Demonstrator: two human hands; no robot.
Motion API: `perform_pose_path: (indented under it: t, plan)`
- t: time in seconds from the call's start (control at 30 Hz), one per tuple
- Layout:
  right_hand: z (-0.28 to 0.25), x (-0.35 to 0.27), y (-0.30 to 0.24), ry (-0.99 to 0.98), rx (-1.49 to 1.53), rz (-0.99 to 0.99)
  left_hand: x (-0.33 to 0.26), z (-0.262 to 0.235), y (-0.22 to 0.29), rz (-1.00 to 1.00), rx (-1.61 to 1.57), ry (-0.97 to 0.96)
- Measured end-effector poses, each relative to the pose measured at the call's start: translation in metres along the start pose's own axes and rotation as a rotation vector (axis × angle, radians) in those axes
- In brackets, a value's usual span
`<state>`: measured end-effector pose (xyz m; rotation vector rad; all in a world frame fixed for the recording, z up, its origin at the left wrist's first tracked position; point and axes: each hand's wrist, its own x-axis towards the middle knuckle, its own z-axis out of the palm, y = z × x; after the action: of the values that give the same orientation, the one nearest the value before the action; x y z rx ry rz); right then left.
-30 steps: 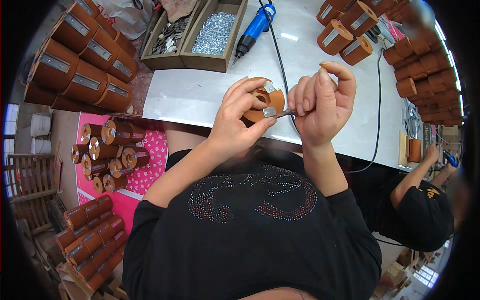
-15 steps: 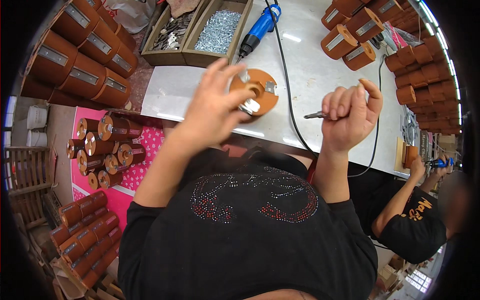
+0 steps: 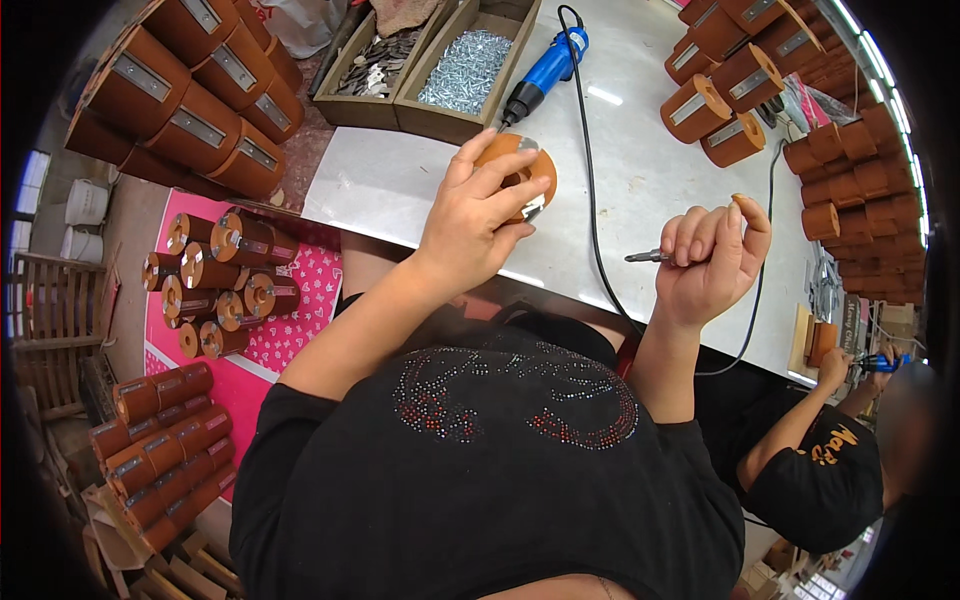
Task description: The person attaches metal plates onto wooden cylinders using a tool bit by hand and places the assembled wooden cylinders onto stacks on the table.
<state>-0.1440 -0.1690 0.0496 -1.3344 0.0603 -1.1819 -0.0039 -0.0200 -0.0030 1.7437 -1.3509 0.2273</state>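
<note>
While my left hand (image 3: 475, 225) grips the brown cylinder (image 3: 544, 165) at the upper centre of the frame, its fingers are clamped across the end face, with the thumb on the near side. This grip apparently steadies the part and leaves a metal tab (image 3: 533, 207) exposed at the lower edge of the face. I cannot tell whether the cylinder bears on the white table (image 3: 660, 170).

My right hand (image 3: 708, 255), right of centre, has its fingers curled together on a short metal bit (image 3: 645, 257). The tip points left, apart from the cylinder, presumably for ready use.

The blue power driver (image 3: 550, 75) lies at upper centre, its nose just beyond the cylinder. A black cord (image 3: 592, 200) crosses between my hands and could obstruct travel. The wooden tray (image 3: 440, 120) of screws (image 3: 463, 70) stands just up and left, apparently for easy reach. Stacked cylinders (image 3: 205, 130) bound the upper left; a co-worker (image 3: 820, 490) occupies the lower right.
</note>
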Motion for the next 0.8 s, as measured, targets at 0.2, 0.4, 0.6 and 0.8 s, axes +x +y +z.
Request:
perform_pose_path:
  t: [0.2, 0.4, 0.6, 0.8]
  plan:
    - [0.002, -0.001, 0.000, 0.008, 0.013, 0.007, -0.005, -0.016, -0.021, 0.068, -0.171, -0.124]
    - [0.007, -0.001, 0.001, 0.014, 0.019, 0.022, -0.002, -0.019, -0.014, -0.006, -0.357, 0.024]
    - [0.011, -0.003, 0.003, -0.010, 0.034, 0.023, 0.014, -0.012, -0.002, -0.009, -0.025, 0.115]
    - [0.004, -0.002, 0.000, 0.000, 0.021, 0.019, 0.018, -0.019, -0.009, 0.015, 0.124, -0.090]
